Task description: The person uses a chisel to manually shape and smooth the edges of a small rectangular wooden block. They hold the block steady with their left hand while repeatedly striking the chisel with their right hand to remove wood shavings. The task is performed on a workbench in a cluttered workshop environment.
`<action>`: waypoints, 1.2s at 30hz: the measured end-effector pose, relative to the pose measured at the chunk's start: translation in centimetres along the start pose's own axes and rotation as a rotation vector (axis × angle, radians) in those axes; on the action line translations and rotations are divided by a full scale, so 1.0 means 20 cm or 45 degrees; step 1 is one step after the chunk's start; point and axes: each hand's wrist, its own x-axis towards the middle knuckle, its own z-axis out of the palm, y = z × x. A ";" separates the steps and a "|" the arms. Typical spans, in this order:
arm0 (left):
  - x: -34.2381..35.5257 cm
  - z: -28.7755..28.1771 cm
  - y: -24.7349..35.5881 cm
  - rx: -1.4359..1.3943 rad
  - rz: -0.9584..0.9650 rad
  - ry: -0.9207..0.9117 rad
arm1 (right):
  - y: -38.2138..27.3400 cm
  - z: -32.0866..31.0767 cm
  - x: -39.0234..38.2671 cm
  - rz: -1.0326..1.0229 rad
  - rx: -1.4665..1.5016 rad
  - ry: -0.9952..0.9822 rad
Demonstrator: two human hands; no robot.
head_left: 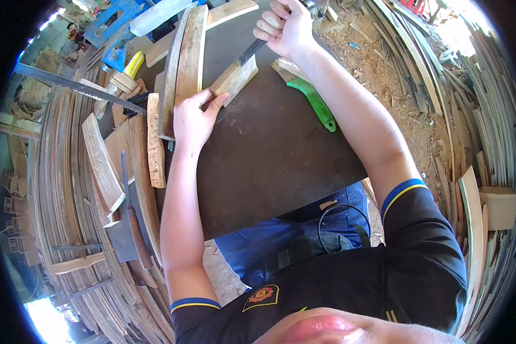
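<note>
My left hand (195,117) pinches the near end of a short, pale wood block (235,83) between thumb and fingers, over the dark tabletop (264,155). Farther off and to the right, my right hand (285,27) is wrapped round a tool with a dark, flat shaft (251,53). That shaft slants down to the left and meets the far end of the block. A rounded metal part shows past the fist; the tool's exact kind is unclear. Under my right forearm lies a tool with a green handle (315,103), its far end beside a rough wood scrap (289,69).
Long boards (190,51) lie along the table's left side. Left of them are a toothed saw blade (80,86), a wooden-handled tool (137,238), a blue frame (114,34) and a yellow-handled item (134,64). Stacked wood strips (493,114) curve along the right; shavings (350,51) cover the ground.
</note>
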 end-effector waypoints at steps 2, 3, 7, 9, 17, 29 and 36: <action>0.00 -0.01 0.00 0.029 0.016 0.000 | -0.04 -0.01 0.02 -0.014 -0.007 0.049; 0.00 0.00 -0.01 0.043 0.027 0.001 | -0.07 -0.01 0.02 -0.028 0.017 0.129; 0.01 0.01 -0.01 0.067 0.067 0.002 | -0.14 -0.09 0.02 -0.072 -0.014 0.096; 0.01 0.00 0.01 0.029 0.006 -0.033 | -0.09 -0.07 0.03 -0.027 0.028 0.109; 0.00 -0.02 -0.02 -0.011 0.057 -0.034 | -0.01 0.01 0.00 0.082 0.032 0.021; 0.00 -0.01 -0.07 0.008 0.067 -0.006 | 0.22 0.08 -0.06 0.230 0.191 -0.079; 0.00 -0.01 -0.04 0.004 -0.006 -0.046 | 0.20 0.09 -0.08 0.179 0.191 -0.029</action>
